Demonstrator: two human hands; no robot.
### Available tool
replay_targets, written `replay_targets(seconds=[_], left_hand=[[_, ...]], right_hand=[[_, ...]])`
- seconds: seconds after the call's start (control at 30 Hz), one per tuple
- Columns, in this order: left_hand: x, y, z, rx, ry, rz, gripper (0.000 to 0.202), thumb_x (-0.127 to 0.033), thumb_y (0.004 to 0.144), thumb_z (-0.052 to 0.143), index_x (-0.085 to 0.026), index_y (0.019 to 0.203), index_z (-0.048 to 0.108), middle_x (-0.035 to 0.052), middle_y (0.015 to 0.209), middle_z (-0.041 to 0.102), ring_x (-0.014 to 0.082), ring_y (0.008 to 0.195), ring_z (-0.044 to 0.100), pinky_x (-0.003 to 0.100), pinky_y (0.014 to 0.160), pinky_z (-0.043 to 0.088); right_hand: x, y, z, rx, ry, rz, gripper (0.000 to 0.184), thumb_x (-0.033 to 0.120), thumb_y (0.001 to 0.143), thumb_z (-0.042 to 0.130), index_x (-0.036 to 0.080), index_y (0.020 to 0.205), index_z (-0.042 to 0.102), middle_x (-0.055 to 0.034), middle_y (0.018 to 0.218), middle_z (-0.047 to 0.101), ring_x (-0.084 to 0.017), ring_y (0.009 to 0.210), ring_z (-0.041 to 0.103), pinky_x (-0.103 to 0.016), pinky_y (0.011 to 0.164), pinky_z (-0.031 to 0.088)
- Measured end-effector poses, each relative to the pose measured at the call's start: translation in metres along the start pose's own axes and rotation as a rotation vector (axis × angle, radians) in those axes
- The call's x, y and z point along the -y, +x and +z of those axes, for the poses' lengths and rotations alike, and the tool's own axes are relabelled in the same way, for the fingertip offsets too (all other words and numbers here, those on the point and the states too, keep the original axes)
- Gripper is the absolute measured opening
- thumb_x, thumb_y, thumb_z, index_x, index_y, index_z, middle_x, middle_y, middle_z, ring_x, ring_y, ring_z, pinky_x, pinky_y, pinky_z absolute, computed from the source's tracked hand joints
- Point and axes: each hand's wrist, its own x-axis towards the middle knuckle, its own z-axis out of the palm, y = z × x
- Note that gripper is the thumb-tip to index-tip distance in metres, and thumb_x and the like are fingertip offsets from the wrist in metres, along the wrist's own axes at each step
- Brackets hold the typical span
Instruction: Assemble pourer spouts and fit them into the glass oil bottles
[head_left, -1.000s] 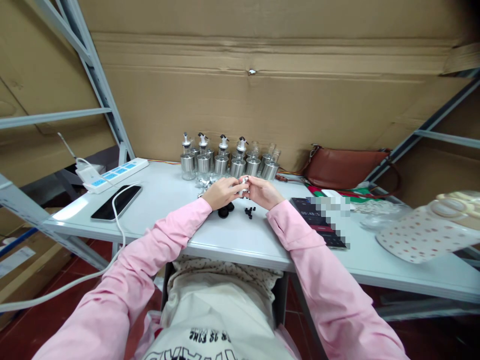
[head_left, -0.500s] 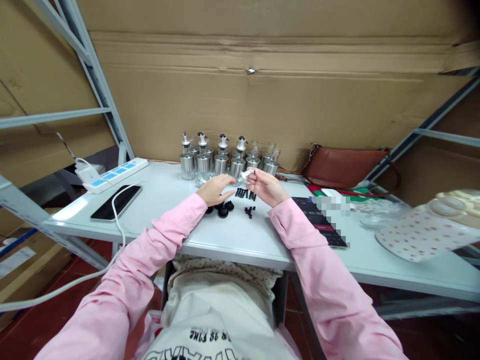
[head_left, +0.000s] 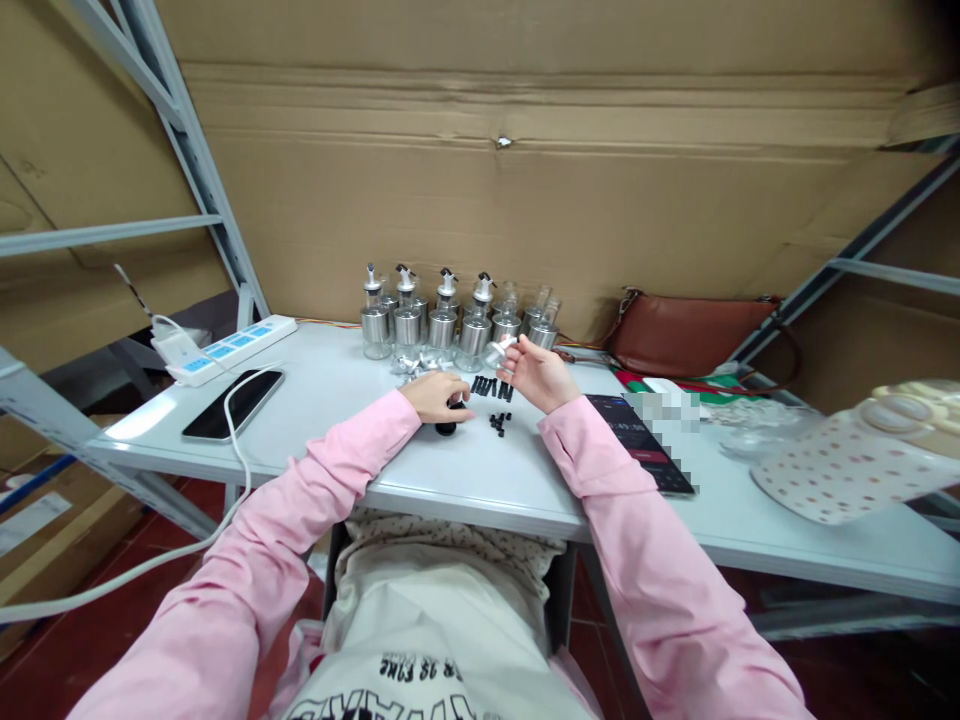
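My right hand (head_left: pixel 534 374) is raised a little above the white table (head_left: pixel 322 395) and pinches a small white-and-silver pourer spout (head_left: pixel 501 349). My left hand (head_left: pixel 436 393) rests on the table with its fingers closed over a round black cap (head_left: pixel 447 428). Small black stoppers (head_left: pixel 490 387) lie scattered between the two hands. Behind them stands a row of glass and steel dispenser bottles (head_left: pixel 442 322), some fitted with spouts. Several loose silver parts (head_left: pixel 411 364) lie in front of the bottles.
A black phone (head_left: pixel 233 404) on a white cable lies at the left, beside a white power strip (head_left: pixel 225 351). Another phone (head_left: pixel 637 442), a brown handbag (head_left: pixel 686 335) and a dotted pouch (head_left: pixel 847 466) are at the right. Cardboard and metal shelf posts stand behind.
The hands, joined on the spout a second ago, have parted. My left hand dropped to the black caps on the table; my right hand keeps the spout and lifted it slightly.
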Motion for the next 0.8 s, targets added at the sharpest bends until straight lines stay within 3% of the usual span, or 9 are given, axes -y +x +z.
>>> replay_targets(seconds=[0.13,0.27,0.57,0.67,0.8], left_hand=[[0.005,-0.002,-0.005,-0.121,0.096,-0.074,0.022,-0.034,0.081,0.045,-0.016,0.079,0.058,0.0024,0.069,0.056,0.0153,0.07,0.051,0.025,0.066,0.037],[0.008,-0.002,-0.004,-0.09,0.152,-0.151,0.02,-0.028,0.082,0.044,-0.017,0.074,0.059,0.0014,0.062,0.057,0.0134,0.058,0.051,0.024,0.057,0.033],[0.007,-0.003,-0.005,-0.235,0.177,-0.075,0.025,-0.028,0.086,0.038,-0.018,0.075,0.057,0.0012,0.061,0.058,0.0136,0.058,0.053,0.024,0.06,0.035],[0.004,-0.004,-0.008,-0.34,0.172,-0.063,0.024,-0.028,0.088,0.036,-0.017,0.08,0.056,0.0001,0.059,0.056,0.0132,0.056,0.051,0.025,0.063,0.036],[-0.002,-0.004,-0.008,-0.58,0.129,-0.068,0.027,-0.033,0.09,0.031,-0.016,0.089,0.052,-0.0009,0.058,0.051,0.0128,0.057,0.048,0.024,0.062,0.037]], right_hand=[[0.0,0.001,-0.001,-0.019,0.001,0.005,0.022,0.028,0.088,0.037,0.018,0.08,0.055,0.0026,0.056,0.041,-0.009,0.05,0.04,-0.022,0.054,0.039],[0.0,0.001,-0.001,-0.025,-0.005,0.003,0.021,0.029,0.087,0.038,0.018,0.079,0.055,0.003,0.056,0.04,-0.009,0.05,0.039,-0.022,0.053,0.039],[0.001,-0.001,0.003,-0.027,-0.03,0.007,0.02,0.03,0.086,0.041,0.019,0.078,0.055,0.0033,0.055,0.04,-0.009,0.049,0.039,-0.023,0.054,0.038],[0.001,-0.001,0.004,-0.029,-0.026,0.019,0.019,0.031,0.086,0.041,0.02,0.079,0.055,0.0032,0.056,0.043,-0.009,0.051,0.041,-0.023,0.055,0.039],[-0.003,-0.003,0.007,-0.007,-0.05,0.063,0.019,0.035,0.085,0.044,0.021,0.084,0.056,0.0023,0.065,0.052,-0.01,0.06,0.05,-0.025,0.061,0.042]])
